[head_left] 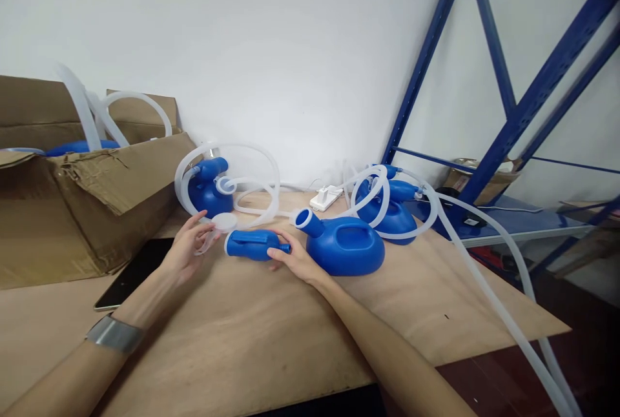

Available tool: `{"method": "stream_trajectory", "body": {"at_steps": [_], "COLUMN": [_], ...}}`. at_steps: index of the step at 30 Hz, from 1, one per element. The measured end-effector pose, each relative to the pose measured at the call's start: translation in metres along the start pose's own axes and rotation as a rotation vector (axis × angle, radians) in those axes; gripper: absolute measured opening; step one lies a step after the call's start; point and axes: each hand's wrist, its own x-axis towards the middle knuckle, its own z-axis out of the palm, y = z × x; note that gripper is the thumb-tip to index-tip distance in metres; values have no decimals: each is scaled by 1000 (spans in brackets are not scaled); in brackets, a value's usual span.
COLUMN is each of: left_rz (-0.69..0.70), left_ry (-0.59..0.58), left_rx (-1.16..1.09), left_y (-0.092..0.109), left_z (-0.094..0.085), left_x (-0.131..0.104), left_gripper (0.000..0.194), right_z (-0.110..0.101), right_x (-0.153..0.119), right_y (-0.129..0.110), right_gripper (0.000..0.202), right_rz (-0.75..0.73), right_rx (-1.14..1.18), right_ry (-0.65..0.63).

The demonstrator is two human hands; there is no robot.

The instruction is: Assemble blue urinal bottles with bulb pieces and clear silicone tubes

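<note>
- At the middle of the wooden surface (pixel 217 339): blue cylinder (pixel 249 244), held in the right hand (pixel 298 261), its long axis running nearly left to right across the view.
- Right hand: fingers closed around the nozzle end, thumb on the near side; this hand is the nearer one, in contact with the cylinder.
- Left hand (pixel 186 250): fingers pinching the edge of a translucent cap (pixel 224 222), from which a pale loop hangs.
- Relation of parts: the cap lies just beyond the cylinder's white-rimmed end, which points left towards the left hand; whether cap and rim touch cannot be told.
- Appearance of the cylinder: smooth, opaque blue, with a raised handle-like bar along its upper side and a narrow nozzle at the right.
- Immediately right of the right hand: blue jug (pixel 339 259), its open, white-rimmed neck slanting up to the left.
</note>
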Motion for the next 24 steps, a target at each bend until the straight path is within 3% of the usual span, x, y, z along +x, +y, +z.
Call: {"method": "stream_trajectory", "body": {"at_steps": [5, 9, 14, 18, 24], "left_rz": [-161, -239, -202, -214, -204], "left_ry": [-130, -111, -57, -22, -108], "left_rx": [46, -64, -237, -290, -229], "left_y": [6, 8, 9, 9, -3], "left_z": [2, 5, 9, 16, 22], "left_x": [-5, -7, -10, -15, -23], "left_gripper": [30, 26, 29, 27, 24], "right_z": [1, 1, 4, 5, 5], "right_x": [-1, 0, 2, 0, -2], "right_y": [-8, -9, -5, -5, 3], "right_gripper": [59, 60, 59, 62, 91], "right_rz": [-69, -85, -45, 1, 2], "right_rx": [57, 113, 278, 285, 152], "right_ry": [45, 95, 107, 19, -181]}}
